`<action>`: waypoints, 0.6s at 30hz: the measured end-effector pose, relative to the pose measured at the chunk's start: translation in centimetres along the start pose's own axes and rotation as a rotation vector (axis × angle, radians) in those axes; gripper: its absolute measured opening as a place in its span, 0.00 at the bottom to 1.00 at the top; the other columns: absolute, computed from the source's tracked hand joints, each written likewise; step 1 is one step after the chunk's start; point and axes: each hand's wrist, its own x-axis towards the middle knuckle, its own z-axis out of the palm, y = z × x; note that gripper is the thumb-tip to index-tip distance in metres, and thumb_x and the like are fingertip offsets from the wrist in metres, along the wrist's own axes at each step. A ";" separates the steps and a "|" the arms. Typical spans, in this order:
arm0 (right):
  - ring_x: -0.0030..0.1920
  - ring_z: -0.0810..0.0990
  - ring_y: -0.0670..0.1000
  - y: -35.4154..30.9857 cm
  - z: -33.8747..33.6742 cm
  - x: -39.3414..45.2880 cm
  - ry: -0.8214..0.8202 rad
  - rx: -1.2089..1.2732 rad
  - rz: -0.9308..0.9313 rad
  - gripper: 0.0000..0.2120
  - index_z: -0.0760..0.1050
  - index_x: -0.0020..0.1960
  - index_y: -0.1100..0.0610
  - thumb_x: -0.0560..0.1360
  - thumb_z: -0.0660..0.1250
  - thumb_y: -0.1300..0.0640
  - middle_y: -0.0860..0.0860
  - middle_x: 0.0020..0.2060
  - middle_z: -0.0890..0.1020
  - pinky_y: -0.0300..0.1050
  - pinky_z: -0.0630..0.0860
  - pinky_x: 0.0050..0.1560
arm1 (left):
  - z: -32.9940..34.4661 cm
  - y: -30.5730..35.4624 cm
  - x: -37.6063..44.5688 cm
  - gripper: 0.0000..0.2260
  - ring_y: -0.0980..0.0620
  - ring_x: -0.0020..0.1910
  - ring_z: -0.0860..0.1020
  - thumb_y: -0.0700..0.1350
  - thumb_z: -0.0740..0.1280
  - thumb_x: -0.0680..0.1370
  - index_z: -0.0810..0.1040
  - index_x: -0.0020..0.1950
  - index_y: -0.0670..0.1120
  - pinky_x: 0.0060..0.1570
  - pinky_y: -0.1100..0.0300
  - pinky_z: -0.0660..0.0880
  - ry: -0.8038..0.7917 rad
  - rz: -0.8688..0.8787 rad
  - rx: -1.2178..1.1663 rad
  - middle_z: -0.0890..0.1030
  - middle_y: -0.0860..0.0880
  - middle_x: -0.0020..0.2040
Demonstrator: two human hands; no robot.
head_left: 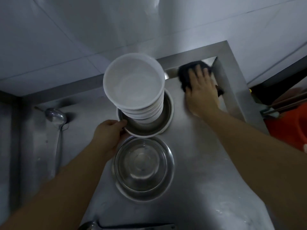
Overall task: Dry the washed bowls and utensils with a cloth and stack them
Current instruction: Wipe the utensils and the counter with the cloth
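1. Stack of white bowls (133, 83) — centre of the frame, nested one inside another and standing inside a shallow metal basin (163, 121) on the counter (199, 163). The column leans slightly toward the upper left. The top bowl's inside looks plain, smooth and pale; no drops can be made out.

2. Left hand (109, 135) — left of centre, fingers curled over the near rim of the metal basin and gripping it, probably to steady or shift the tall stack so it does not tip.

3. Right hand (200, 90) — upper right, fingers spread flat, pressing a dark cloth (186, 72) against the counter near the raised back edge; blurred. Likely wiping the surface or gathering the cloth up for drying.

4. Metal bowl (143, 166) — below centre, upright and alone, just beside the basin; shiny, with bright reflections inside. Probably next in line for drying.

5. Ladle (55, 116) — left of the frame, lying on the counter, well apart from the stack.

6. Orange bucket (289, 128) — right edge, off the counter.
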 end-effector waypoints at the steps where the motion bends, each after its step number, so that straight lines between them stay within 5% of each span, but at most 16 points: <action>1: 0.84 0.56 0.62 0.6 0.0 -1.1 -0.058 -0.032 -0.166 0.30 0.59 0.84 0.54 0.84 0.54 0.48 0.57 0.84 0.60 0.63 0.54 0.83 | -0.1 -0.2 0.1 0.05 0.33 0.52 0.86 0.39 0.72 0.80 0.80 0.48 0.38 0.59 0.37 0.82 -0.005 0.004 0.000 0.86 0.33 0.49; 3: 0.84 0.55 0.60 2.1 -0.5 -3.3 -0.191 -0.077 -0.409 0.30 0.60 0.84 0.52 0.83 0.52 0.46 0.54 0.84 0.60 0.59 0.54 0.83 | 0.0 -0.4 0.1 0.05 0.36 0.50 0.87 0.39 0.72 0.81 0.80 0.49 0.37 0.58 0.40 0.82 -0.020 0.012 -0.014 0.86 0.34 0.49; 6: 0.85 0.53 0.57 4.4 -1.6 -3.5 -0.254 -0.144 -0.523 0.30 0.58 0.85 0.51 0.83 0.52 0.47 0.52 0.85 0.57 0.56 0.52 0.82 | 0.2 -0.2 -0.4 0.03 0.40 0.46 0.87 0.36 0.68 0.82 0.79 0.52 0.36 0.49 0.48 0.85 -0.050 0.000 -0.078 0.85 0.32 0.52; 11: 0.84 0.52 0.63 3.8 -1.7 0.8 -0.104 -0.081 -0.043 0.29 0.54 0.85 0.54 0.86 0.54 0.49 0.58 0.85 0.55 0.60 0.52 0.83 | 0.1 0.3 -1.4 0.13 0.40 0.48 0.87 0.31 0.65 0.81 0.80 0.64 0.39 0.45 0.52 0.85 -0.116 0.048 -0.082 0.86 0.35 0.52; 18: 0.83 0.59 0.61 2.7 0.7 -10.0 -0.091 -0.045 -0.292 0.27 0.65 0.82 0.54 0.84 0.57 0.49 0.55 0.83 0.64 0.61 0.60 0.80 | 0.8 -0.1 -1.4 0.16 0.35 0.51 0.87 0.30 0.68 0.79 0.81 0.65 0.42 0.55 0.43 0.84 -0.113 0.077 -0.051 0.86 0.34 0.51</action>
